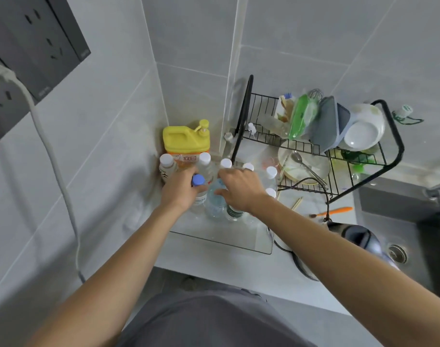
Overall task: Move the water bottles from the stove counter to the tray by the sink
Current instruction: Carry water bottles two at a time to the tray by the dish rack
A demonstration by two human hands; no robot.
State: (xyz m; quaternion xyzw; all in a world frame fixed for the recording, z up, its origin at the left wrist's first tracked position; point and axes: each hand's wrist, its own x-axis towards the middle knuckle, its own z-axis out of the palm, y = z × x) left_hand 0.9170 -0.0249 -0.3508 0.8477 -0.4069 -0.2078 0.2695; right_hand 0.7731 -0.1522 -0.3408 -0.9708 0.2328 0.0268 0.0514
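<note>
Left hand [182, 187] curled round blue-capped bottle [198, 189]; right hand [240, 190] gripping clear bottle [215, 202] beside it. Both bottles upright in clear tray [239, 240], among white-capped bottles [225, 163], left of dish rack [339, 156] and sink [401, 236].

Tiled kitchen corner with counter and sink

Pale grey wall tiles [193, 33] with light grout meet in a corner above a light counter [239, 269]. Dark sockets [36, 46] sit on the left wall, and a white cable [51, 156] hangs down from them. A black wire dish rack [321, 156] stands against the back wall, loaded with white bowls [364, 128]. At right is a dark sink [414, 236] with a metal drain [397, 252]. Light is even and soft.
</note>
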